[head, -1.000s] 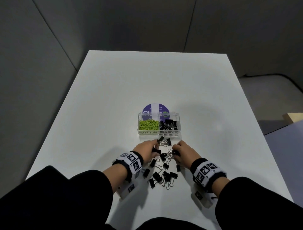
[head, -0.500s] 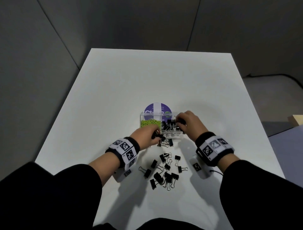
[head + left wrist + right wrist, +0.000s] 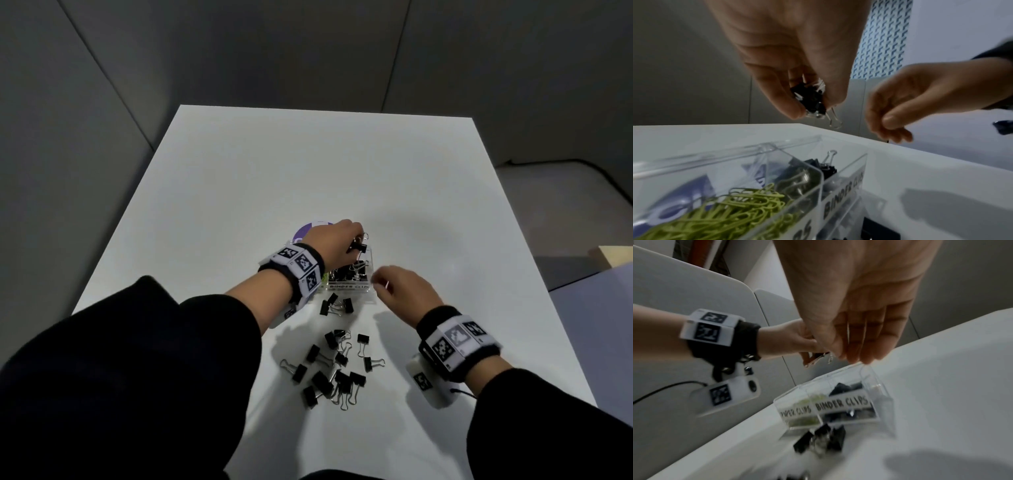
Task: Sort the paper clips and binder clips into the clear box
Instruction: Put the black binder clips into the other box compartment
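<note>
The clear box stands mid-table, with green paper clips in its left compartment and black binder clips in the right one, labelled "BINDER CLIPS". My left hand hovers over the right compartment and pinches black binder clips between thumb and fingers. My right hand hangs just right of the box's front corner, fingers relaxed and holding nothing. Several loose binder clips lie on the table in front of the box, and three more sit against its front wall.
A round purple lid lies flat behind the box, partly hidden by my left hand. The white table extends far beyond the box. Its right edge drops to a grey floor with a dark cable.
My left hand rose from the box's front to above the binder clip compartment, still holding clips. My right hand pulled back out of the box, empty, toward the front right.
</note>
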